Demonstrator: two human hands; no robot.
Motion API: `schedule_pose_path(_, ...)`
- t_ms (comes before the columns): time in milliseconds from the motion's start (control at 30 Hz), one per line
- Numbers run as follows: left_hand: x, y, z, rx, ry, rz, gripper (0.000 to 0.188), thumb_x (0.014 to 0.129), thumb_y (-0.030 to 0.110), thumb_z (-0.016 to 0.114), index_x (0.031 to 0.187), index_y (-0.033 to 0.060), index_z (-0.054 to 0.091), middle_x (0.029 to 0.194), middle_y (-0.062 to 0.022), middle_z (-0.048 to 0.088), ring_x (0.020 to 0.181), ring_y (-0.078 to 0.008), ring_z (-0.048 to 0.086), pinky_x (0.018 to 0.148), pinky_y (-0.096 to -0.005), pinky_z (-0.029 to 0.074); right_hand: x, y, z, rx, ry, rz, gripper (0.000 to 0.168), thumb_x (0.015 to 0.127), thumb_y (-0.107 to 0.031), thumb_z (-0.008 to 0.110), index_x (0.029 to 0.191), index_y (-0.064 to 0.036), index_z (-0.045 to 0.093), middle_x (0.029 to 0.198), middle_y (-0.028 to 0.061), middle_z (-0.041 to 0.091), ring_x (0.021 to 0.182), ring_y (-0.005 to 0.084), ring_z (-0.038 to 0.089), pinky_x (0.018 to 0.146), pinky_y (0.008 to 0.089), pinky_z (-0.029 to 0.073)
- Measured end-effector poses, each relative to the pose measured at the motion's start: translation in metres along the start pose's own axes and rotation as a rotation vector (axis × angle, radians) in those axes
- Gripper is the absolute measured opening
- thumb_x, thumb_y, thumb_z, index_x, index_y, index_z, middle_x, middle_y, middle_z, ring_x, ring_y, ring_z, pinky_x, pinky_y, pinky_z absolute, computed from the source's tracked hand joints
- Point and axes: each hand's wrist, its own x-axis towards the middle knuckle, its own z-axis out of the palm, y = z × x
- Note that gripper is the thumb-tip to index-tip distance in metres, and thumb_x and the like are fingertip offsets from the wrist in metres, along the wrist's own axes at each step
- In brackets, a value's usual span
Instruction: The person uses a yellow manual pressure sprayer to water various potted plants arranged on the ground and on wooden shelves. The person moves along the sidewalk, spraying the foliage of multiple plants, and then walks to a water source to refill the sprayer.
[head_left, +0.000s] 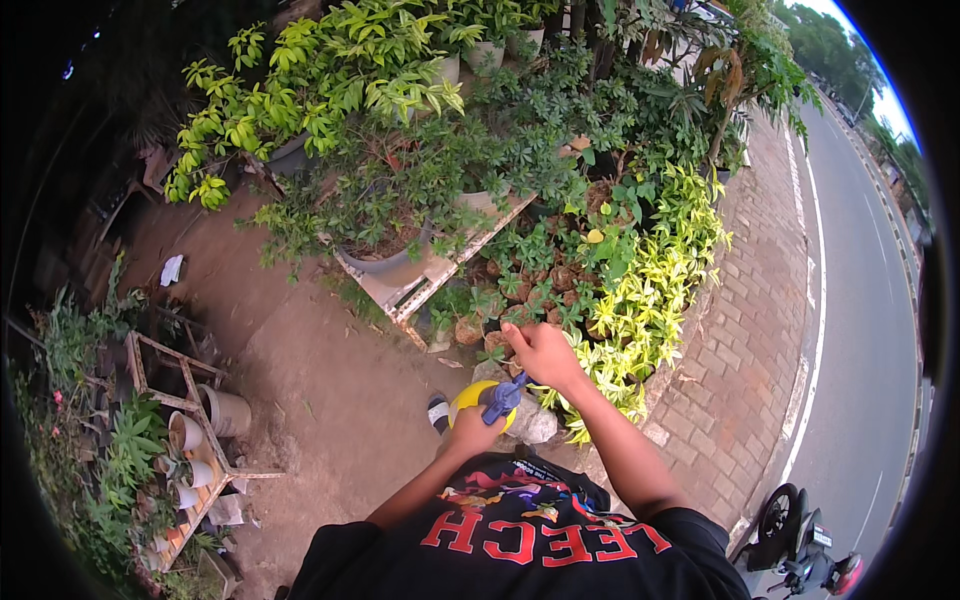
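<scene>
A yellow bottle with a blue top (501, 399), apparently a pump sprayer, is in front of my torso. My left hand (474, 433) grips it by the blue upper part. Just beyond the blue spout is my right hand (546, 357), fingers curled and thumb pointing forward; whether it holds the spout is hidden. Below and past the hands lie brown root balls (469, 329) with small green plants, beside yellow-green leafy plants (641, 300). A pale stone (534, 421) lies close to the bottle.
A rusty metal bench (420, 296) bears a large grey pot (390, 262) of shrubs ahead. At left, a low rack (199, 480) carries several white pots. A brick pavement (720, 337) and road (855, 300) run along the right, with a parked motorcycle (806, 551).
</scene>
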Motion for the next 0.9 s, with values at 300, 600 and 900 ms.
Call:
schedule_pose_path(300, -0.003, -0.009, 0.004, -0.088, -0.006, 0.013, 0.033, 0.081, 0.032, 0.067, 0.085, -0.0006, 0.069, 0.072, -0.0204, 0.067, 0.072, -0.0377, 0.069, 0.066, -0.0435, 0.052, -0.006, 0.004, 0.064, -0.106, 0.047, 0.06, 0.075, 0.097, -0.061, 0.04, 0.068, 0.002, 0.067, 0.063, 0.0257, 0.061, 0.07, 0.0445, 0.066, 0.067, 0.0503, 0.052)
schedule_pose_path(600, 0.001, -0.005, -0.006, -0.128, 0.009, 0.001, 0.029, 0.08, 0.024, 0.067, 0.092, -0.0022, 0.071, 0.075, -0.0186, 0.069, 0.071, -0.0268, 0.071, 0.067, -0.0372, 0.052, 0.003, -0.048, 0.015, -0.186, -0.051, -0.005, 0.073, 0.098, -0.061, 0.036, 0.069, -0.004, 0.071, 0.072, 0.0255, 0.066, 0.077, 0.0443, 0.067, 0.072, 0.0519, 0.054)
schedule_pose_path(900, 0.009, -0.02, -0.005, -0.093, 0.01, -0.009, 0.026, 0.081, 0.024, 0.067, 0.092, 0.0008, 0.072, 0.076, -0.0139, 0.071, 0.072, -0.0273, 0.071, 0.069, -0.0369, 0.053, 0.014, -0.05, 0.019, -0.128, -0.068, -0.051, 0.066, 0.099, -0.056, 0.039, 0.075, -0.003, 0.071, 0.073, 0.0244, 0.067, 0.078, 0.0445, 0.067, 0.073, 0.0522, 0.054)
